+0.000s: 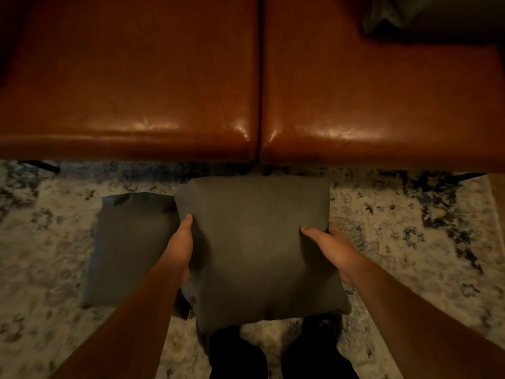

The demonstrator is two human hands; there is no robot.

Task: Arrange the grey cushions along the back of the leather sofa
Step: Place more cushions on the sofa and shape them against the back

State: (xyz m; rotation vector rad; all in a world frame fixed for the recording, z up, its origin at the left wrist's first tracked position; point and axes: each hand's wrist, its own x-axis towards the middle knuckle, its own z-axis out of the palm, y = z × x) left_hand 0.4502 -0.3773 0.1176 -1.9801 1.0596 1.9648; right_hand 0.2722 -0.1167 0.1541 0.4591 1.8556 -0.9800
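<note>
A square grey cushion [254, 247] is in front of me, just short of the sofa's front edge. My left hand [180, 247] grips its left side and my right hand [332, 250] grips its right side, thumbs on top. A second grey cushion [128, 247] lies on the rug to the left, partly under the first. A third dark cushion [431, 17] rests on the sofa seat at the far right, mostly cut off. The brown leather sofa [136, 86] fills the upper half of the view, with two seat pads split by a seam.
A pale patterned rug [410, 242] covers the floor under the cushions. My dark-clad legs [281, 354] stand at the bottom centre. A thin dark sofa leg [43, 166] shows at the left under the seat.
</note>
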